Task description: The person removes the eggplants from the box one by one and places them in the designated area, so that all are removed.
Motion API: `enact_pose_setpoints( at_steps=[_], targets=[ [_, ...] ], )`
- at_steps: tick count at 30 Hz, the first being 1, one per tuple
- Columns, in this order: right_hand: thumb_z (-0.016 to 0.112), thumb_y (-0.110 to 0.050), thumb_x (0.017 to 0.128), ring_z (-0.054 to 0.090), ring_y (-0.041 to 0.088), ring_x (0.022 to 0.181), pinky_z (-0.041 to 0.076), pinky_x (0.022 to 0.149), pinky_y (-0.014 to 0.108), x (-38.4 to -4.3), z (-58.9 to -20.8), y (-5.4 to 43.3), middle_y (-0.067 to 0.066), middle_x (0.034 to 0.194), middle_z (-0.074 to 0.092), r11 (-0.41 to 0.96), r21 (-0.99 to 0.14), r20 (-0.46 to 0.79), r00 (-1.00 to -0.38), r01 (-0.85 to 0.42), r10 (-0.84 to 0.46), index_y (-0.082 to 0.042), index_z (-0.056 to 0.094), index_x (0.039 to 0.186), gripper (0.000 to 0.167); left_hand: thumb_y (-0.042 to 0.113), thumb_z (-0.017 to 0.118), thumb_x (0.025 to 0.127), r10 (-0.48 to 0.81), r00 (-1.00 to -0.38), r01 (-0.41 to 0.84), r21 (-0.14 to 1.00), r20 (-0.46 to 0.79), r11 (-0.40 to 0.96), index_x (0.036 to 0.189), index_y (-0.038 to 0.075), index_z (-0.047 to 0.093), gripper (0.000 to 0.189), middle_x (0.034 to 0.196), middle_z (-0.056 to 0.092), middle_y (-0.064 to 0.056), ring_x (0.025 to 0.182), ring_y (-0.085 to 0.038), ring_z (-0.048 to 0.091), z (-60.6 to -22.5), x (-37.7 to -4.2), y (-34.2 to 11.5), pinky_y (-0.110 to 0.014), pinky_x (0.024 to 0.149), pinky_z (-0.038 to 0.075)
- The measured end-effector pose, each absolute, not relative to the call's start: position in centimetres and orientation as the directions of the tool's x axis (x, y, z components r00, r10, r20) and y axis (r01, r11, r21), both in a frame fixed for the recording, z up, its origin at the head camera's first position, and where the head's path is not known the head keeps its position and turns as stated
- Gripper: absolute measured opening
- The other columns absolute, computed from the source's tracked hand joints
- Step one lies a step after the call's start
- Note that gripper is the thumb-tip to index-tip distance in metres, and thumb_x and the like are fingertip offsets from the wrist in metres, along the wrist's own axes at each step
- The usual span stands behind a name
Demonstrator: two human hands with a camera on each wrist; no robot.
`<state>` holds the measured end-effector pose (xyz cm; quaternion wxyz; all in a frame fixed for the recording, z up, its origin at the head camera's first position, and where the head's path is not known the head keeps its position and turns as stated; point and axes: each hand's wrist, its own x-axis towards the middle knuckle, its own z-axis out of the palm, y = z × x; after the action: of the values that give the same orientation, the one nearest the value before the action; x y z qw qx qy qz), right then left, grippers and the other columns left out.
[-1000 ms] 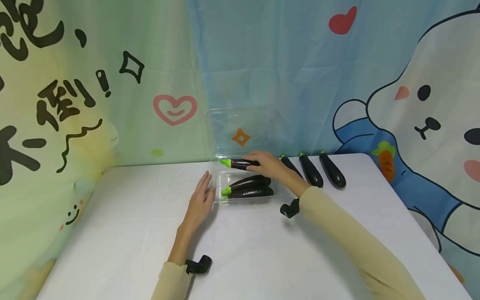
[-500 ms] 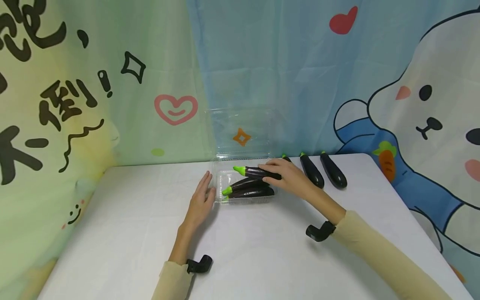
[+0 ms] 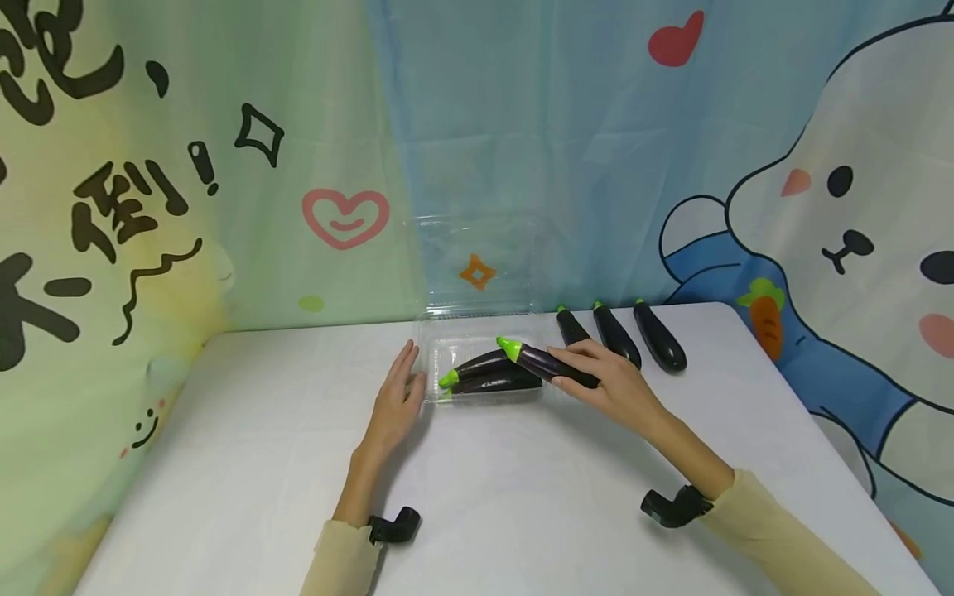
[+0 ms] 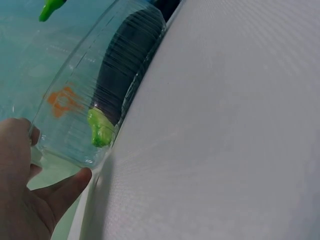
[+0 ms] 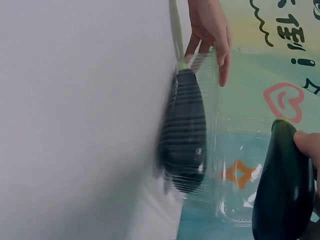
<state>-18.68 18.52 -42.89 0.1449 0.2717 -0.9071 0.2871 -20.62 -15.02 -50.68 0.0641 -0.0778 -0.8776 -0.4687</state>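
Note:
My right hand (image 3: 614,385) grips a dark purple eggplant (image 3: 551,365) with a green stem end, above the right part of a clear plastic clamshell box (image 3: 441,338). The stem points left and away from me; the right wrist view shows the body of this eggplant (image 5: 285,187) with the thumb on it. Two more eggplants lie side by side inside the box, a rear one (image 3: 477,364) and a front one (image 3: 495,382). With fingers mostly straight, my left hand (image 3: 397,406) rests against the box's left side. In the left wrist view, its fingertips touch the box corner (image 4: 75,157).
The box's clear lid (image 3: 447,285) stands raised against the printed curtain (image 3: 611,165). Right of the box, three eggplants lie in a row on the white table (image 3: 253,447): a left one (image 3: 571,328), a middle one (image 3: 615,334) and a right one (image 3: 659,338).
My right hand has drawn the eggplant from the box's back toward the right and toward me, and its stem end now tilts away. The left hand has stayed put.

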Motion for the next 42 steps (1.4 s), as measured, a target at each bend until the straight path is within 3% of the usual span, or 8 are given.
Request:
enact_pose_setpoints(
  at_steps=[9,28,35,42],
  targets=[
    [0.074,-0.018,0.084,0.058,0.015,0.094,0.051,0.068,0.026,-17.3,-44.1,20.4,0.005,0.113,0.064,0.680,-0.517,0.411,-0.847,-0.521,-0.337,-0.011,0.066,0.126,0.043,0.026,0.042,0.103,0.072,-0.981,0.188,0.816,0.178,0.547,0.152,0.010,0.032,0.053,0.162,0.025,0.000,0.128,-0.030,0.056,-50.5,-20.4,-15.0,-0.048,0.110,0.042],
    [0.071,-0.012,0.085,0.051,0.011,0.082,0.045,0.062,0.022,-16.7,-45.8,22.2,0.006,0.106,0.061,0.719,-0.532,0.426,-0.875,-0.446,-0.228,-0.012,0.064,0.129,0.045,0.024,0.042,0.103,0.075,-0.979,0.199,0.810,0.190,0.551,0.151,0.008,0.032,0.052,0.162,0.026,-0.002,0.130,-0.029,0.054,-50.8,-20.6,-15.0,-0.047,0.111,0.041],
    [0.064,-0.015,0.091,0.053,0.019,0.088,0.046,0.065,0.027,-15.8,-45.6,22.4,0.010,0.112,0.055,0.741,-0.550,0.345,-0.913,-0.386,-0.219,-0.011,0.059,0.134,0.044,0.026,0.042,0.103,0.077,-0.979,0.198,0.816,0.186,0.543,0.152,0.009,0.031,0.053,0.162,0.025,-0.001,0.127,-0.029,0.056,-50.8,-20.5,-15.0,-0.047,0.108,0.045],
    [0.061,-0.007,0.088,0.049,0.019,0.086,0.046,0.063,0.022,-15.1,-45.6,22.8,0.010,0.102,0.050,0.685,-0.647,0.295,-0.939,-0.334,-0.178,-0.003,0.053,0.125,0.038,0.027,0.041,0.103,0.079,-0.981,0.193,0.822,0.179,0.536,0.152,0.009,0.032,0.053,0.162,0.025,0.000,0.127,-0.029,0.056,-50.6,-20.5,-15.0,-0.046,0.107,0.045]
  ],
)
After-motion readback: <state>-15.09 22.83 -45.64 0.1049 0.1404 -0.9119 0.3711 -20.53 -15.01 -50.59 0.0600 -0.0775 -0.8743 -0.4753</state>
